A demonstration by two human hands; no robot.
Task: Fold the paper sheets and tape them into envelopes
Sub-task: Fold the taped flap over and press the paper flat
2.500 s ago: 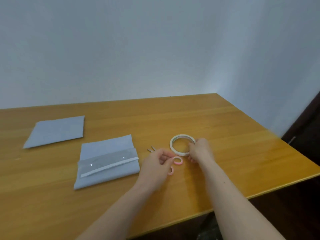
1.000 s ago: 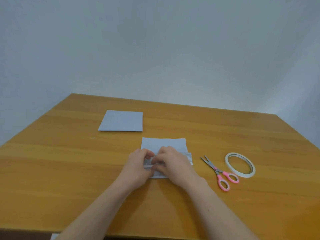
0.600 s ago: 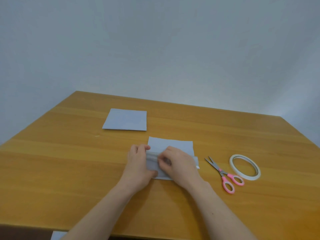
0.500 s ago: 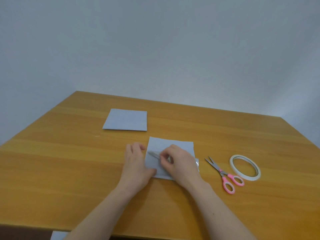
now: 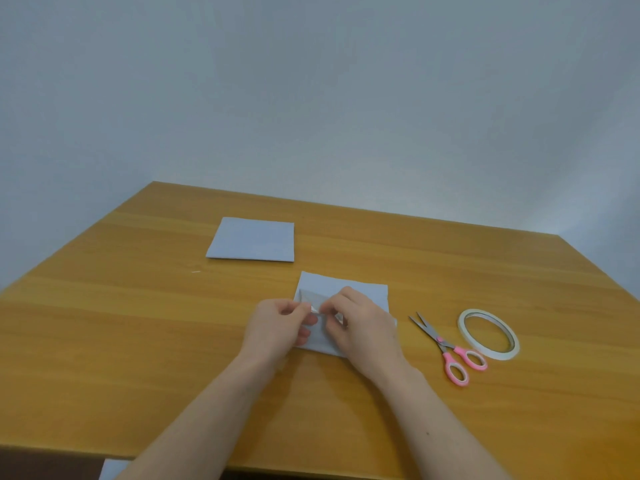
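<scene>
Both hands have lifted off the flattened fold and now meet above it: left hand (image 5: 280, 323) and right hand (image 5: 360, 323) each pinch a thin tape strip (image 5: 316, 309), fingers curled on it, over the folded sheet (image 5: 346, 289) on the tabletop (image 5: 138, 341). Peeling should go slowly, keeping the paper flat. Right lie scissors (image 5: 446, 351) and tape roll (image 5: 488, 334); farther off, a finished envelope (image 5: 252, 240).
</scene>
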